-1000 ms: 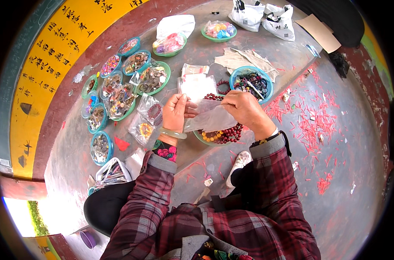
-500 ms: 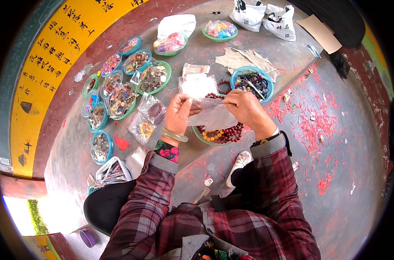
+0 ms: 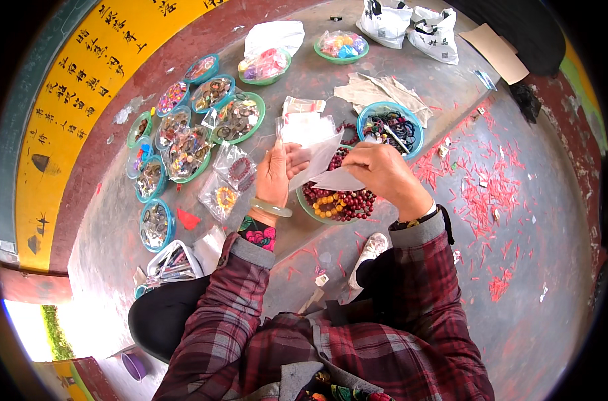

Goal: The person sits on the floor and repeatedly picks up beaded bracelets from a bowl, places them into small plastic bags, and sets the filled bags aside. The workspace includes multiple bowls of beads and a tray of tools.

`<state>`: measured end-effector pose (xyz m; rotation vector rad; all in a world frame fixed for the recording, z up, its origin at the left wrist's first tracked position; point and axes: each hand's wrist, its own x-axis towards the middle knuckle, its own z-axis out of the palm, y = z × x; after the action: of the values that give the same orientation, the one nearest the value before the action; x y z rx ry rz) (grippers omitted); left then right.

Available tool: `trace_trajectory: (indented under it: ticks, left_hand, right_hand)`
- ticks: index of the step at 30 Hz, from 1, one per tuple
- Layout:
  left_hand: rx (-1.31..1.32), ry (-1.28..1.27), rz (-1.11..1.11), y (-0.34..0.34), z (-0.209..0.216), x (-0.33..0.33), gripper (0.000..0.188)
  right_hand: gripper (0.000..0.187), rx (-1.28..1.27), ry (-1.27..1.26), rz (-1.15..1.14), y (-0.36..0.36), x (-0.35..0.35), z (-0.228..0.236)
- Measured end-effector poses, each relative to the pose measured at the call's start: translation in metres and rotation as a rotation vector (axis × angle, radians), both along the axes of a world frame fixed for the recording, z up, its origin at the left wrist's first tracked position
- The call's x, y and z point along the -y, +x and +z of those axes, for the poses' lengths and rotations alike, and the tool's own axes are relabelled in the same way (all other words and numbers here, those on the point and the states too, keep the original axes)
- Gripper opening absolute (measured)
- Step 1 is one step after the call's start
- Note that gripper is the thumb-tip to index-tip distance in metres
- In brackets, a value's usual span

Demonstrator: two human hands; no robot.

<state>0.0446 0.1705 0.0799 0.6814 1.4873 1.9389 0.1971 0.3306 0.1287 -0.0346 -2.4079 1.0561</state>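
Note:
My right hand pinches a clear plastic bag between thumb and fingertips. The thin bag spreads in two flaps toward my left hand. That hand is open, palm turned inward, with its thumb up and its fingers stretched against the bag's edge. A pale bangle circles the left wrist. Directly beneath the bag is a green bowl of dark red bead strings, with some amber-yellow beads among them. The bag partly covers the bowl.
Beyond my hands lies a stack of white packets. A blue basket of dark cords stands to the right. Several bowls of small parts, including a green one, cluster left. Bagged bracelets lie beside my left hand. Red scraps litter the floor.
The bag, earlier stretched flat between both hands, now folds into two raised flaps. My left fingers have let go and straightened. My right hand has shifted slightly right and down, still pinching it.

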Motion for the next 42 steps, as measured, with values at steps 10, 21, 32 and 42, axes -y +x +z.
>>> trace_trajectory:
  ticks: [10,21,32,42]
  left_hand:
    - [-0.274,-0.201,-0.319,0.032,0.025,-0.003,0.042]
    - [-0.147,-0.102,-0.253,0.038,-0.002,-0.013,0.041]
    - [-0.692,-0.192,-0.104,0.043,0.002,-0.012,0.070]
    - [-0.638,-0.220,-0.128,0.045,0.005,-0.008,0.067]
  right_hand:
    - [0.010,-0.044,-0.058,-0.049,-0.007,0.011,-0.003]
    - [0.015,0.017,-0.213,-0.099,-0.010,0.014,-0.008]
    - [0.018,0.046,-0.033,-0.129,-0.011,0.014,-0.011]
    - [0.015,0.140,0.046,-0.111,-0.005,0.011,-0.010]
